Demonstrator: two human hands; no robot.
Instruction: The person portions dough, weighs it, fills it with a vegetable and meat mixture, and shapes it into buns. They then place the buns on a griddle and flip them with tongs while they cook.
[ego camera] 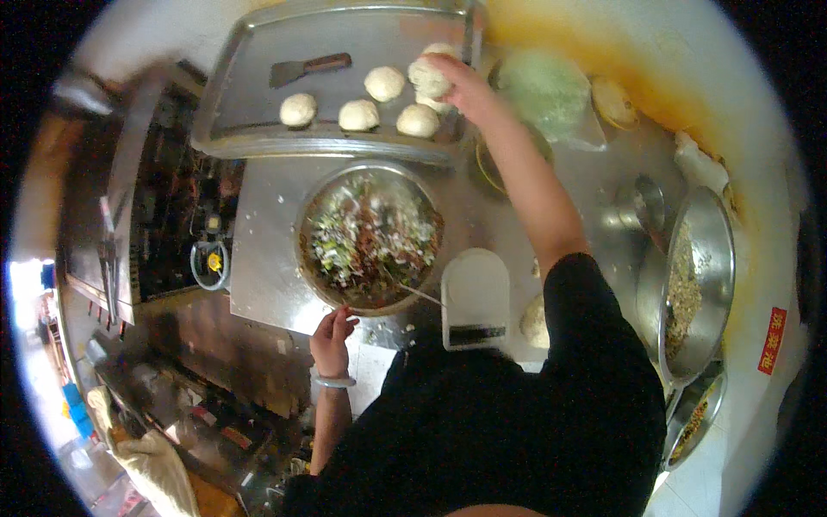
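Observation:
My right hand point(462, 87) grips a round flatbread point(429, 77) over the right end of a metal tray point(226, 84). More such rounds lie on the tray, one point(384, 84) just left of the hand, and others partly hidden under the held one. A scraper with a wooden handle point(326, 63) rests farther left on the tray. Below the tray stands a steel bowl point(369, 165) of chopped greens, white bits and reddish-brown filling point(368, 239), with a thin utensil handle point(417, 292) leaning out. My left hand point(333, 333) is at the bowl's near rim, fingers bent; whether it grips the rim is unclear.
A white plastic scoop or tray point(476, 291) lies right of the bowl. Green plastic-covered stuff point(546, 90) is at the upper right. A big steel bowl point(720, 271) with grainy contents stands at the right, a ladle point(648, 200) beside it. A stove point(171, 194) is at the left.

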